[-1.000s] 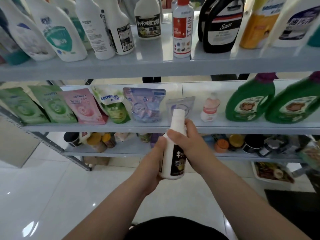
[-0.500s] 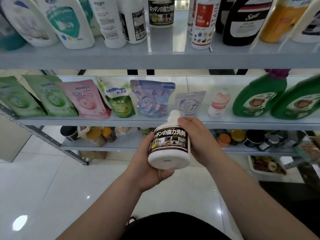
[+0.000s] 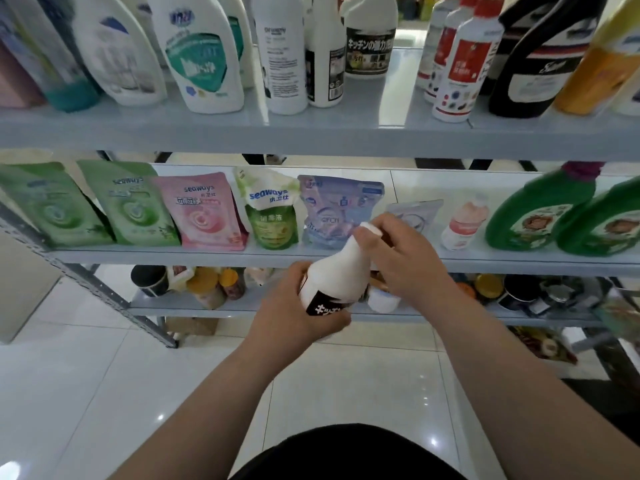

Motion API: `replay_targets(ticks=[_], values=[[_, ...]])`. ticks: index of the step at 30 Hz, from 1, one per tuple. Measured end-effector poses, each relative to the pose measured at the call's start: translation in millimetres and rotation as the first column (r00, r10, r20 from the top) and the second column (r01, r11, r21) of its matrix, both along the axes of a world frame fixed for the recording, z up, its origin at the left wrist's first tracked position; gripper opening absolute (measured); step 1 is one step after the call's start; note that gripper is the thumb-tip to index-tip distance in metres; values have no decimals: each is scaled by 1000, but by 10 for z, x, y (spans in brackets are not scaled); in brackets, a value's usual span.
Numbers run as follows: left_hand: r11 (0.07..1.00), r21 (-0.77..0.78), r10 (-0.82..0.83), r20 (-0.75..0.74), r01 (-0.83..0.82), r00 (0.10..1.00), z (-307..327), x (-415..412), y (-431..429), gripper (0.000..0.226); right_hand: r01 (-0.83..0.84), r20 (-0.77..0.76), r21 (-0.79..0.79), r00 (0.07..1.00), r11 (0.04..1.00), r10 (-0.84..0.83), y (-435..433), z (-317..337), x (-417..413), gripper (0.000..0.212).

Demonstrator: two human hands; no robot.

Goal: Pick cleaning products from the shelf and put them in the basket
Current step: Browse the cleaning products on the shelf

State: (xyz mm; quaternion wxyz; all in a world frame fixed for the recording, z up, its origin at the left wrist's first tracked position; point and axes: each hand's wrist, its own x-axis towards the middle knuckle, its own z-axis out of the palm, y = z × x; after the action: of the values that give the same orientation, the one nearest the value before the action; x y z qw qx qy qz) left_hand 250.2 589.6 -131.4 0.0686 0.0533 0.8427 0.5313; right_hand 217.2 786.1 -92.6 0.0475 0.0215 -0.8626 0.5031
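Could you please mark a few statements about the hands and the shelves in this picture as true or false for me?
1. The left hand and the right hand both hold the white bottle: true.
2. The pink pouch stands right of the green jugs: false; it stands well to their left.
3. The white bottle rests on the middle shelf: false; it is held tilted in front of it.
4. A red-labelled bottle stands on the top shelf: true.

"seaways" printed on the pink pouch [image 3: 204, 213], on the green pouch [image 3: 135, 202] just left of it and on the white-topped pouch [image 3: 272, 216] just right of it. Above and right of the pink pouch, "キッチンの" on a white bottle [image 3: 370, 39]. Lower right, "キッチ" on the held bottle [image 3: 334, 275]. Other labels too blurred to read.
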Motion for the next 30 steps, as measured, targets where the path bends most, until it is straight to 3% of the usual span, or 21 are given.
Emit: replay_targets(ticks=[3, 6, 9, 12, 14, 16, 18, 23, 25, 27, 30], values=[[995, -98, -34, -119, 23, 992, 40, -63, -151, 70, -34, -39, 320, 998, 947, 49, -80, 100, -95, 42], [989, -139, -65, -126, 47, 990, 76, -121, -355, 71, -42, -20, 492, 998, 869, 59, -236, 203, -162, 36], [993, 28, -116, -12, 116, 993, 107, -175, -621, 69, -92, -76, 551, 984, 829, 159, -465, 286, -164, 36], [944, 228, -266, 102, 238, 958, 107, -238, -892, 72, -143, -227, 465, 935, 874, 274, -674, 370, -116, 32], [862, 385, -409, 142, 331, 901, 81, -271, -1047, 77, -201, -300, 429, 888, 881, 349, -794, 409, -97, 31], [813, 455, -473, 151, 364, 868, 59, -286, -1180, 79, -223, -351, 436, 850, 872, 393, -910, 420, -111, 35], [835, 431, -442, 152, 343, 884, 67, -293, -1273, 76, -204, -347, 440, 859, 874, 376, -1019, 417, -150, 33], [959, 185, -231, 70, 215, 970, 97, -241, -1388, 62, -94, -112, 367, 983, 925, 144, -1208, 390, -271, 35], [976, 127, -182, 18, 178, 983, 121, -225, -1363, 62, -34, -85, 240, 995, 970, 56, -1271, 389, -265, 44], [982, 119, -140, -40, 144, 989, 147, -226, -1326, 54, 24, -29, -15, 999, 1000, -24, -1295, 362, -246, 52], [954, 285, -87, -37, 94, 996, 205, -263, -1260, 42, -35, 74, -326, 995, 945, 63, -1235, 192, -198, 35]])
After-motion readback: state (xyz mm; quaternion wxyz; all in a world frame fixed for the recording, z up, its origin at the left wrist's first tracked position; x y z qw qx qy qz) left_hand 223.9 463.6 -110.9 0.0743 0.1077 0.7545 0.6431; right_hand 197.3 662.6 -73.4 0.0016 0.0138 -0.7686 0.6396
